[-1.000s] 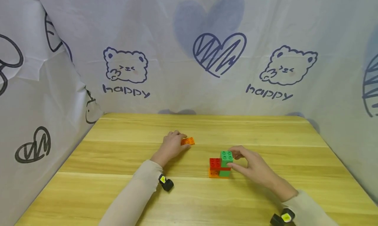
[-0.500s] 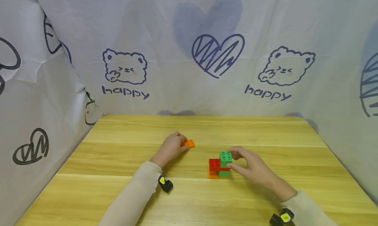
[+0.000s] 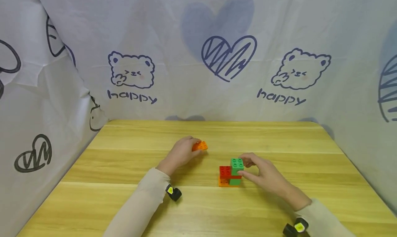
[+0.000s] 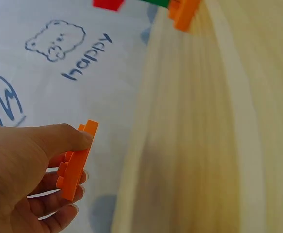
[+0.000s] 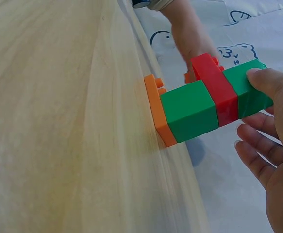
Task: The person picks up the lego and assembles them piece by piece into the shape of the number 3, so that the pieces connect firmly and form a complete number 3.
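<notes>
My left hand [image 3: 180,152] pinches a flat orange building brick [image 3: 202,146] between thumb and fingers. In the left wrist view this orange brick [image 4: 78,167] is held clear of the table, its studs toward the palm. To the right stands a small brick stack: an orange base brick [image 5: 159,112], a green block [image 5: 190,110], a flat red brick [image 5: 216,90], then an upper green block [image 3: 237,166]. The red brick juts out leftward over the base. My right hand [image 3: 266,173] grips the upper green block, its thumb [image 5: 265,80] on the near face.
Both hands work over a light wooden table [image 3: 124,202]. A white cloth [image 3: 186,92] printed with bears and hearts hangs behind it and at the sides. Each wrist carries a small black camera, such as the left wrist camera [image 3: 174,193].
The left hand has raised the orange brick off the tabletop and moved it slightly away and to the right. The right hand and the stack have stayed in place.
</notes>
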Tool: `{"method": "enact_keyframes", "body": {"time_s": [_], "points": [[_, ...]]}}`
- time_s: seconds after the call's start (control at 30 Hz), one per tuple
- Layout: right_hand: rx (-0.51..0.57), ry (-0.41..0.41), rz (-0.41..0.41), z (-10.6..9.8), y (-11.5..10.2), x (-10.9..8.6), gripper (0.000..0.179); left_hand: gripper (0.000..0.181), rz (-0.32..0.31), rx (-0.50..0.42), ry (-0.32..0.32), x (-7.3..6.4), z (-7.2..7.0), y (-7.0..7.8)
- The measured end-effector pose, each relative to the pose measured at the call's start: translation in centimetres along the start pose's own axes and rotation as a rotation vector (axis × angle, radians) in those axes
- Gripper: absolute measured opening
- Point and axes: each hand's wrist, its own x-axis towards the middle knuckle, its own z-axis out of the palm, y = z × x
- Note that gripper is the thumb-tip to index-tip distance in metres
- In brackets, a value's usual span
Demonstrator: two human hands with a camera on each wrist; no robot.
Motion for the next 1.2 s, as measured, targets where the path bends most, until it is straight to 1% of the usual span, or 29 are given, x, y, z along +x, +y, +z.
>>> {"method": "enact_keyframes", "body": {"time_s": [0.27,0.43,0.63,0.8,0.93,1.03,1.2], "points": [[0.008,-0.001,-0.010,0.1,0.1,0.1,0.042,0.039,0.082,-0.016,0.053,-0.2,-1.7,1.7],[0.024,-0.004,-0.011,0.2,0.1,0.2,0.043,0.041,0.125,-0.013,0.061,-0.6,-2.4,2.8],[0.038,-0.012,0.022,0.2,0.3,-0.1,0.042,0.041,0.209,-0.035,0.067,-0.9,-3.4,4.3],[0.039,-0.019,0.054,0.2,0.4,-0.3,0.042,0.040,0.247,-0.033,0.043,-1.2,-4.3,5.3],[0.035,-0.022,0.064,0.1,0.3,-0.2,0.043,0.041,0.263,-0.057,0.010,-1.5,-4.9,6.2],[0.032,-0.015,0.066,0.1,0.2,-0.1,0.044,0.041,0.273,-0.085,-0.010,-1.6,-5.1,6.7],[0.028,0.004,0.068,0.1,0.2,-0.2,0.042,0.041,0.311,-0.112,-0.034,-1.6,-5.0,7.5]]}}
